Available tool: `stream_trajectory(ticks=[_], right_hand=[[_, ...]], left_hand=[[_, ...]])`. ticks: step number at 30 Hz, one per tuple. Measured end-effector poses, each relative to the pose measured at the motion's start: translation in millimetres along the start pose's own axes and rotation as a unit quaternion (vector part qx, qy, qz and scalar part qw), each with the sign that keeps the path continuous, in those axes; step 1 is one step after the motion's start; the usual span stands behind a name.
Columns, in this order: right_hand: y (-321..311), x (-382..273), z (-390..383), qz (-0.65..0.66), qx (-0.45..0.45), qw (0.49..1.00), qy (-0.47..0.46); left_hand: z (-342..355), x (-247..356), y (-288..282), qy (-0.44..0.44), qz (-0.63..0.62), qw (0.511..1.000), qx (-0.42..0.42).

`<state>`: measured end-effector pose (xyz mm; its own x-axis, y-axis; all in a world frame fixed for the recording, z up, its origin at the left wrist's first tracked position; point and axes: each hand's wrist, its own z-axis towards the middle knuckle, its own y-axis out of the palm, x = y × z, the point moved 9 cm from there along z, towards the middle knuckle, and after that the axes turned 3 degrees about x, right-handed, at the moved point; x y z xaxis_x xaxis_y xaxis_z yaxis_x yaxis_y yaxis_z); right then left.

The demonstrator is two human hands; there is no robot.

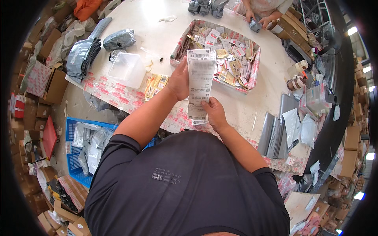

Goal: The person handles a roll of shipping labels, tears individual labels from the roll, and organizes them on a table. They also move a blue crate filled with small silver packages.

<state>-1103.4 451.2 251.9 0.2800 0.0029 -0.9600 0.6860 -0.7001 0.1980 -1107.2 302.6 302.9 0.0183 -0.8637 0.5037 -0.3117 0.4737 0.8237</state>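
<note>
A long white strip of shipping labels (201,84) with printed barcodes is held upright in front of me. My left hand (180,82) grips its left edge near the upper half. Lower down, my right hand (214,111) pinches the right edge between thumb and fingers. Behind the strip stands a shallow box (252,74) heaped with small cards and tags. Just left of my left wrist, several yellowish cards (156,85) lie on the table. Whether the strip is one sheet or several layers, I cannot tell.
A clear plastic tub (126,70) and stacked grey mailer bags (82,57) are at the left. Rolled grey bags (273,133) lie on the right. A blue crate (75,157) of parcels stands below left. Across the table, another person's hands (258,19) hold a grey parcel.
</note>
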Motion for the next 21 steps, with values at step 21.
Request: stream_trajectory(ticks=[21], right_hand=[[-41.9,38.8,14.1,-0.049,0.086,0.994,0.052]], left_hand=[[-9.2,-9.7,-3.9,-0.007,0.018,0.999,0.026]])
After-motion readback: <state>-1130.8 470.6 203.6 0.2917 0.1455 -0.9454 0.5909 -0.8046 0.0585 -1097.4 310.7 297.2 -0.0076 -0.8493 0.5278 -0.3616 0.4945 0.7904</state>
